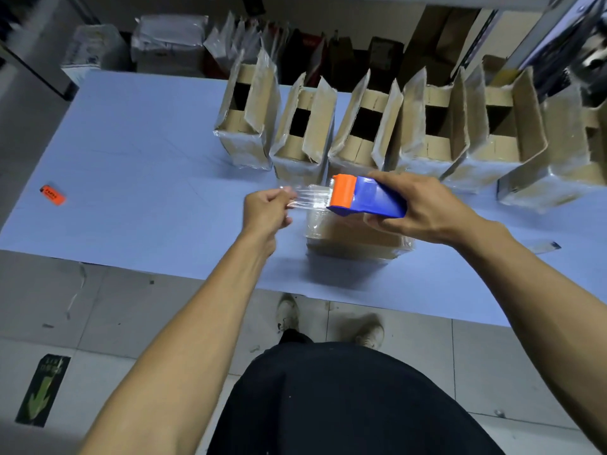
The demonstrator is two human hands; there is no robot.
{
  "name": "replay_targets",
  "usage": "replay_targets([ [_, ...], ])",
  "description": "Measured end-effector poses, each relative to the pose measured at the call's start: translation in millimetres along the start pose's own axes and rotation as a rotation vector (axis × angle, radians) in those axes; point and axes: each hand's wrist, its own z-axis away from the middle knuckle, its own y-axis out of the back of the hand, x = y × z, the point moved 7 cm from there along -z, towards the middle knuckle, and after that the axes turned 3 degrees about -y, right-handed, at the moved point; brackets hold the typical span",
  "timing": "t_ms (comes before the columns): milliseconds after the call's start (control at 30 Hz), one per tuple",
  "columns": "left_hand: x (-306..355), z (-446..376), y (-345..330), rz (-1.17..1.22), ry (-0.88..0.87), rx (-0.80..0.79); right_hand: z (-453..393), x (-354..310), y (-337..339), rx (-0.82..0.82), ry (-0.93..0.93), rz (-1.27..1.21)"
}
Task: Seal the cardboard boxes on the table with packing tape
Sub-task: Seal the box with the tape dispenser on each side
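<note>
— What do you hold now?

— My right hand (423, 205) grips the blue and orange tape dispenser (368, 197), fingers curled around its body. My left hand (267, 210) pinches the free end of the clear tape (310, 198) between thumb and fingers, and the strip is stretched between the hand and the dispenser.

— Where is the box?

— The closed box (354, 239) is on the blue desk (147, 152), directly under the dispenser, near the middle of my view. Six open boxes (302, 126) stand in a row at about 12 to 2 o'clock, flaps up. A small orange object (52, 194) lies at 9 o'clock, well apart.

— How will the tape handle?

— I think it is very light, thin and sticky. It can fold on itself or wrinkle, so I take it only at the very end, by its edges, and keep it tight. The dispenser is stiff plastic and easy to hold by the body, away from the cutting edge.

— And the box?

— It seems light, and its wrapped surface is glossy. It may slide when I press the tape, so I should press downward rather than push sideways.
</note>
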Motion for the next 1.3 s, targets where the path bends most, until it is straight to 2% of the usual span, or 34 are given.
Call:
replay_targets([
  [100,-21.2,-5.8,14.4,-0.045,0.025,-0.023,5.1,6.8,-0.5,-0.026,-0.009,0.080],
  [267,-52.5,-13.3,-7.2,-0.089,0.087,-0.001,1.6,2.2,-3.8,-0.049,-0.010,0.101],
  [467,-77.2,-14.4,-39.5,0.064,0.199,0.050,-0.7,0.0,-5.3,-0.013,-0.040,0.137],
  [633,-98.5,-3.1,-51.5,0.093,0.499,-0.075,2.7,2.3,-3.4,0.050,-0.044,0.186],
  [700,-95.4,-8.1,-49.4,-0.002,0.432,-0.044,3.7,3.3,-3.7,0.052,-0.049,0.176],
  [800,-61.2,-20.3,-41.9,-0.066,0.120,0.046,5.2,7.5,-3.8,0.052,-0.067,0.186],
  [867,-38.8,-19.9,-58.2,-0.093,-0.007,-0.066,5.2,10.3,-3.8,0.058,-0.078,0.188],
  [933,-27.7,-15.7,-80.4,-0.260,-0.121,-0.204,3.4,10.8,-3.6,0.063,-0.085,0.200],
  [1000,-28.4,-15.7,-86.4,-0.351,-0.156,-0.201,3.1,10.4,-4.0,0.065,-0.084,0.211],
  [1200,-34.0,-20.5,-81.4,-0.365,-0.130,-0.136,7.2,14.9,-3.1,-0.014,-0.061,0.228],
  [1300,-32.5,-18.3,-81.4,-0.366,-0.143,-0.117,15.3,17.2,0.2,-0.002,-0.063,0.222],
])
